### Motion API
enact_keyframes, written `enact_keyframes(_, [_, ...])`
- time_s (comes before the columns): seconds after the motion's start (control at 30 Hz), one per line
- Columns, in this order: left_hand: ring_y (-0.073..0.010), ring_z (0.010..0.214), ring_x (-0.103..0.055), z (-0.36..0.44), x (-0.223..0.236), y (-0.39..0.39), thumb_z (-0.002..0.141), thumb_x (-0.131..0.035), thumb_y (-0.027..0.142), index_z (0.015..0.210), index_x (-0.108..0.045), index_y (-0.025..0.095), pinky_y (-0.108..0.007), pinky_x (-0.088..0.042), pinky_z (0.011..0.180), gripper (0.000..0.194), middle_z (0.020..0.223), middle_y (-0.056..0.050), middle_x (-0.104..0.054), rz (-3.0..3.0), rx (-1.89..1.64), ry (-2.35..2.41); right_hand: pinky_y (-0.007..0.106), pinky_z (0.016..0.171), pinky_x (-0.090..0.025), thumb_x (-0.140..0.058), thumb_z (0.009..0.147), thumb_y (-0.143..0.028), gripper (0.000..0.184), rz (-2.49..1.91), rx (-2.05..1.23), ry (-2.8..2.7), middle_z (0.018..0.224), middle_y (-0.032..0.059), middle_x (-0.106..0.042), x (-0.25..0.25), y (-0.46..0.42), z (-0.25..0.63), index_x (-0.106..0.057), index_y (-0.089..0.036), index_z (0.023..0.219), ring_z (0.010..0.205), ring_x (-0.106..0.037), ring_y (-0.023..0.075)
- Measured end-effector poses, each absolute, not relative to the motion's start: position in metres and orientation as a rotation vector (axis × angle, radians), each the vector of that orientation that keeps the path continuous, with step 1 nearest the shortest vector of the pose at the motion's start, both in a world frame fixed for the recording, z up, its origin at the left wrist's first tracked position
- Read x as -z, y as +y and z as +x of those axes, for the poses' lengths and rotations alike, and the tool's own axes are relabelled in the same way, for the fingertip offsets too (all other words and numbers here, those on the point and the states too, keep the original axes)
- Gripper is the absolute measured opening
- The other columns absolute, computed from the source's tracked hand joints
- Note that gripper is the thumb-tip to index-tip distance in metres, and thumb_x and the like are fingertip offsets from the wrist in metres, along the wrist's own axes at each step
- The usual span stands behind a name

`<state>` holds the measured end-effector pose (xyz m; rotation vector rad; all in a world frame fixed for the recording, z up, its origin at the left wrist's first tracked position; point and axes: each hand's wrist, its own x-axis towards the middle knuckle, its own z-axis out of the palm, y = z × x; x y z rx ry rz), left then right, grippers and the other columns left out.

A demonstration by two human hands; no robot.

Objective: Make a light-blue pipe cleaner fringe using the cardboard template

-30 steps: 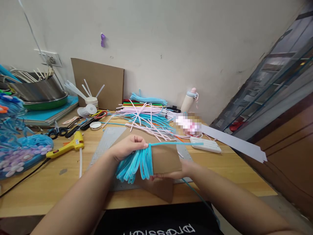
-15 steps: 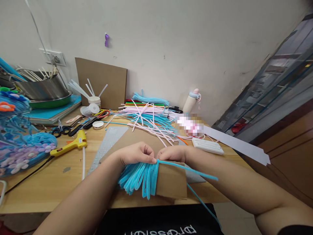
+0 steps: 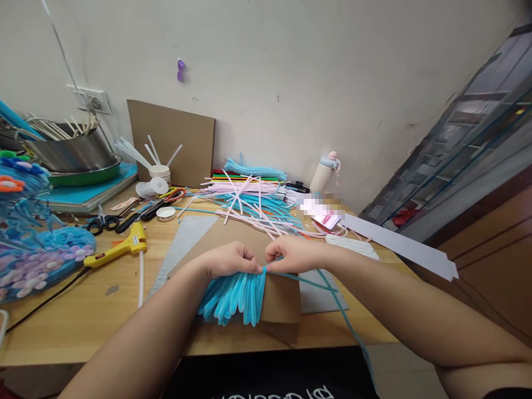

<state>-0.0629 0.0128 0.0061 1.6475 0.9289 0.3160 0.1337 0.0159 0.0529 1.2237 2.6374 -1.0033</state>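
Observation:
Many loops of blue pipe cleaner (image 3: 235,299) wrap a folded piece of brown cardboard (image 3: 280,302) near the table's front edge. My left hand (image 3: 233,259) is closed at the top edge of the loops, thumb and finger pinching the last turn. Close beside it, my right hand (image 3: 295,255) pinches the blue pipe cleaner at the same top edge, its fingertips almost touching my left thumb. One loose blue strand (image 3: 310,281) sticks out to the right below my right hand. Another strand (image 3: 351,324) hangs down past the table edge. The cardboard's underside is hidden.
A yellow glue gun (image 3: 118,249) lies at left with scissors (image 3: 102,221) behind it. Pink and blue pipe cleaners (image 3: 253,194) are heaped at the back. A phone (image 3: 328,219), a white case (image 3: 353,247) and a bottle (image 3: 324,172) stand or lie at right. Cardboard (image 3: 199,244) covers a grey mat (image 3: 183,238).
My right hand has come up from behind the cardboard's top edge and turned so its fingertips meet the strand beside my left thumb. The cardboard has tilted and shifted slightly left.

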Motion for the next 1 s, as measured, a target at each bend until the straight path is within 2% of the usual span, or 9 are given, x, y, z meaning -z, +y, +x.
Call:
enact_keyframes(0.13, [-0.0069,0.045,-0.027,-0.064,-0.006,0.013,0.061,-0.064,0.047,0.052,-0.046,0.015,-0.021,-0.020,0.043,0.038,0.047,0.007,-0.034,1.621,-0.336,0.943,0.022,0.048,-0.020,-0.052,0.071,-0.028,0.012,1.232,0.342,2.837,0.062,-0.0020,-0.058,-0.055,-0.001,0.129,-0.058,-0.018,0.070,0.055,-0.044,0.0093])
enact_keyframes(0.27, [-0.0070,0.043,-0.030,-0.065,-0.004,0.015,0.061,-0.065,0.047,0.054,-0.049,0.015,-0.021,-0.023,0.042,0.037,0.047,0.006,-0.038,1.559,-0.396,0.989,0.026,0.049,-0.015,-0.046,0.079,-0.023,0.012,1.251,-0.294,2.914,0.067,0.0019,-0.061,-0.043,-0.019,0.123,-0.057,-0.018,0.076,0.056,-0.049,0.0133])
enact_keyframes(0.4, [-0.0070,0.042,-0.035,-0.064,-0.002,0.017,0.063,-0.065,0.047,0.056,-0.049,0.016,-0.021,-0.027,0.042,0.036,0.048,0.006,-0.042,1.414,-0.604,0.996,0.029,0.049,-0.016,-0.041,0.081,-0.013,0.016,1.300,-0.599,2.958,0.071,0.0044,-0.060,-0.028,-0.030,0.124,-0.056,-0.016,0.084,0.057,-0.051,0.0151])
enact_keyframes(0.47, [-0.0069,0.041,-0.037,-0.065,-0.001,0.019,0.063,-0.065,0.048,0.056,-0.049,0.015,-0.021,-0.027,0.041,0.036,0.047,0.006,-0.045,1.355,-0.698,1.018,0.029,0.049,-0.019,-0.041,0.081,-0.012,0.022,1.336,-0.652,2.989,0.073,0.0050,-0.060,-0.022,-0.032,0.126,-0.057,-0.014,0.096,0.059,-0.052,0.0155])
enact_keyframes(0.57, [-0.0072,0.040,-0.041,-0.065,0.000,0.023,0.063,-0.065,0.046,0.058,-0.054,0.014,-0.021,-0.029,0.041,0.034,0.048,0.004,-0.050,1.297,-0.797,1.023,0.029,0.050,-0.025,-0.041,0.082,-0.013,0.036,1.390,-0.660,3.058,0.075,0.0052,-0.062,-0.014,-0.033,0.131,-0.050,-0.012,0.117,0.060,-0.053,0.0156])
enact_keyframes(0.63, [-0.0074,0.042,-0.044,-0.065,-0.001,0.025,0.064,-0.066,0.043,0.060,-0.056,0.013,-0.020,-0.032,0.042,0.032,0.050,0.002,-0.054,1.254,-0.846,1.004,0.028,0.053,-0.031,-0.040,0.084,-0.014,0.039,1.440,-0.577,3.124,0.076,0.0054,-0.063,-0.009,-0.034,0.134,-0.049,-0.013,0.122,0.062,-0.055,0.0158])
enact_keyframes(0.73, [-0.0074,0.042,-0.046,-0.065,-0.002,0.027,0.064,-0.068,0.039,0.059,-0.057,0.013,-0.020,-0.035,0.044,0.029,0.051,0.001,-0.057,1.187,-0.902,0.975,0.028,0.059,-0.038,-0.037,0.086,-0.015,0.037,1.517,-0.335,3.246,0.080,0.0068,-0.064,-0.003,-0.038,0.138,-0.051,-0.012,0.120,0.068,-0.057,0.0161])
enact_keyframes(0.87, [-0.0072,0.042,-0.047,-0.065,-0.004,0.027,0.065,-0.068,0.038,0.058,-0.056,0.012,-0.019,-0.035,0.043,0.029,0.051,0.001,-0.058,1.130,-0.949,0.886,0.029,0.065,-0.041,-0.035,0.088,-0.018,0.035,1.642,-0.021,3.327,0.083,0.0087,-0.064,0.002,-0.045,0.140,-0.054,-0.014,0.116,0.071,-0.057,0.0167])
enact_keyframes(1.0, [-0.0066,0.042,-0.046,-0.065,-0.008,0.026,0.065,-0.069,0.036,0.058,-0.054,0.012,-0.019,-0.035,0.042,0.029,0.050,0.002,-0.056,1.096,-1.000,0.863,0.028,0.069,-0.042,-0.040,0.087,-0.025,0.025,1.848,0.465,3.340,0.083,0.0082,-0.064,0.003,-0.049,0.137,-0.061,-0.017,0.096,0.075,-0.057,0.0170])
